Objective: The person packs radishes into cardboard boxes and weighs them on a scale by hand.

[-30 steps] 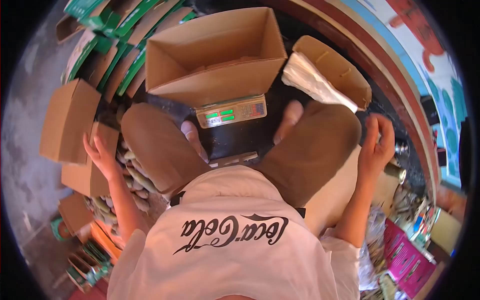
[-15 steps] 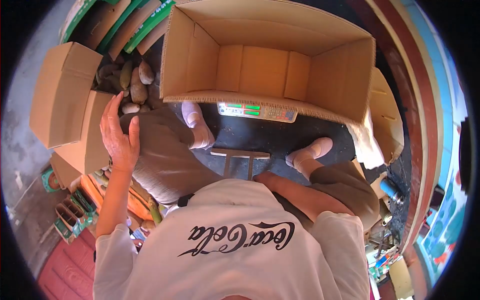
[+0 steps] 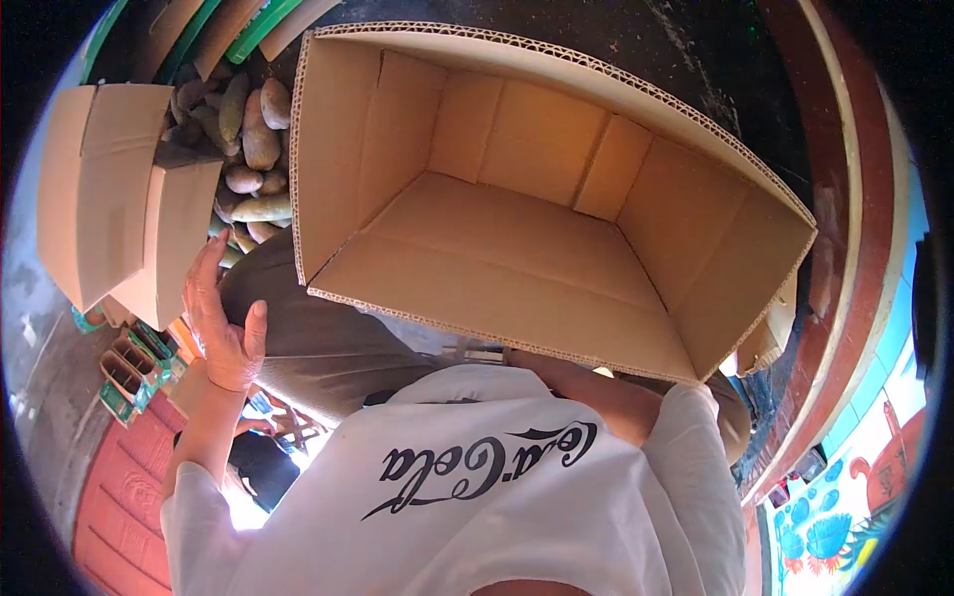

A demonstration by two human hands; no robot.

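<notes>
My left hand [image 3: 227, 333] is raised over my left thigh, fingers spread and thumb apart, holding nothing. Beside it on the left stands a cardboard carton [image 3: 184, 243] with its flap folded out. Beyond the fingertips lies a heap of oblong brown and greenish vegetables [image 3: 260, 139]. A large cardboard box [image 3: 497, 263] stands in front of me, tilted so its open top faces me and its bare inside shows. My right forearm [image 3: 596, 402] runs in below the box's near edge. My right hand is hidden there.
Green-edged cartons [image 3: 260, 30] stand at the upper left. A divided box [image 3: 129, 363] lies at the lower left near a red panel [image 3: 124, 497]. A brown-red ledge [image 3: 865, 179] curves along the right side, with a painted wall beyond.
The large box has come nearer and tipped toward me, and now covers the scale display and my feet. My left hand stays spread, slightly lower in view.
</notes>
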